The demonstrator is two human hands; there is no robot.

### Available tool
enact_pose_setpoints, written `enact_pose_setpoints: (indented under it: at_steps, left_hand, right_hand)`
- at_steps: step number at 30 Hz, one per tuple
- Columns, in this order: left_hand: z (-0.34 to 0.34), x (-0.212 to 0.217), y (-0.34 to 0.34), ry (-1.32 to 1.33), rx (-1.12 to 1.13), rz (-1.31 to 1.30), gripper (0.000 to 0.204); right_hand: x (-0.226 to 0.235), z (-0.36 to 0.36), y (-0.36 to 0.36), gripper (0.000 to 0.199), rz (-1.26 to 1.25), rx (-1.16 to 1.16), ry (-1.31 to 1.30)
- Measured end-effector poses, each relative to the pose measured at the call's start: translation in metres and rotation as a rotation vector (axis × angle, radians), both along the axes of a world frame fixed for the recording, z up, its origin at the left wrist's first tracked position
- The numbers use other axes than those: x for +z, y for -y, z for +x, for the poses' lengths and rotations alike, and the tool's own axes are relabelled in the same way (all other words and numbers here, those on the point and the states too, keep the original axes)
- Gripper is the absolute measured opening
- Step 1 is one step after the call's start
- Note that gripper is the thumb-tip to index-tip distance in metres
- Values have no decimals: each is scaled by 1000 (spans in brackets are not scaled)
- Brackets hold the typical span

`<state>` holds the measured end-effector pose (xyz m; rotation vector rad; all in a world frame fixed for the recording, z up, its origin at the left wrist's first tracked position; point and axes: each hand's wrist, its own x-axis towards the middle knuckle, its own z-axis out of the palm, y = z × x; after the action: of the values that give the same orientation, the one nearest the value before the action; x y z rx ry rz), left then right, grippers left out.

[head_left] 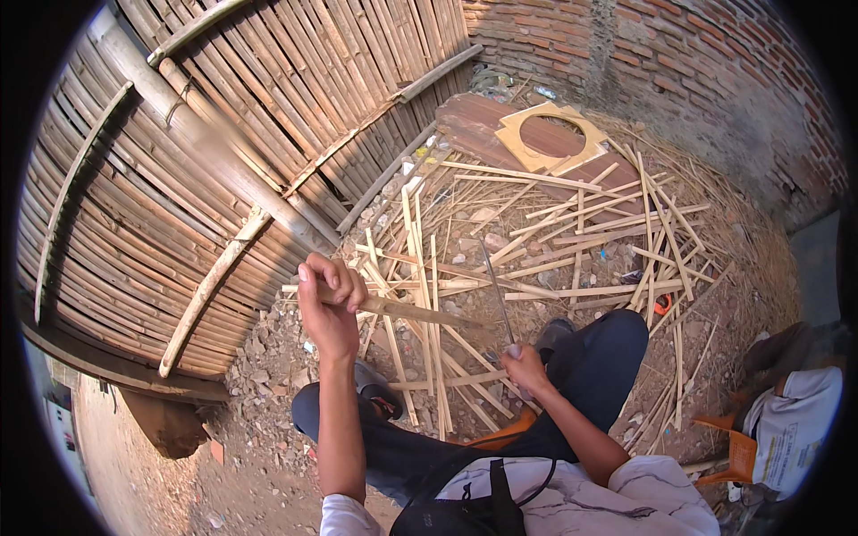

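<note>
Seated worker, knees bent in dark trousers (617, 353), rubble ground (268, 371) underfoot.

Left hand (332, 290) raised, in front of the bamboo wall's lower end: fingers curled and clamped on one end of a bamboo strip (416, 311), thumb pointing up. Strip runs out to the right, nearly level, dipping slightly; far end blurred, close to the knife (497, 290). Contact between strip and blade: cannot tell.

Right hand (527, 368) lower, above the lap near the right knee. Fingers closed together around the knife's handle; long narrow blade points away from the body, leaning a little left.

Ahead and below: pale cut strips (590, 291) scattered criss-cross over the dirt, some reaching between the feet. Beyond them a reddish-brown plank (469, 125) lies flat, bearing part of a yellowish board (512, 138) with a large round hole.

Bamboo wall (295, 89) on the left, brick wall (706, 71) at far right. Lower right: orange chair (740, 456), a white printed cloth or sack (795, 429) against it.
</note>
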<state>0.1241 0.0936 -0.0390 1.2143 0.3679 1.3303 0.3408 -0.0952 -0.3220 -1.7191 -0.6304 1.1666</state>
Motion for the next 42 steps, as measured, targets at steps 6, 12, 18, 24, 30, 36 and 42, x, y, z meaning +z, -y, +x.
enact_pose_setpoints:
  at_steps: [6, 12, 18, 24, 30, 36, 42]
  left_hand:
    - [38, 18, -14, 60, -10, -58, 61]
    - [88, 35, -39, -135, 112, 51, 57]
    - [107, 48, -50, -191, 72, 164, 46]
    - [112, 46, -54, -198, -91, 164, 48]
    - [116, 44, -54, -54, -197, 58, 53]
    - [114, 46, -57, -31, -191, 52, 54]
    - [103, 45, -59, -80, -163, 34, 53]
  right_hand:
    - [-24, -6, 2, 15, -73, -56, -332]
    - [-31, 2, -4, 15, -99, -256, -747]
    - [-26, -1, 1, 18, -69, -337, -938]
    - [-7, -3, 1, 20, 13, -176, -789]
    - [68, -15, -24, 24, 161, -10, -711]
    - [43, -23, -27, 31, 56, 18, -823]
    - [76, -19, -36, 23, 95, -26, -623]
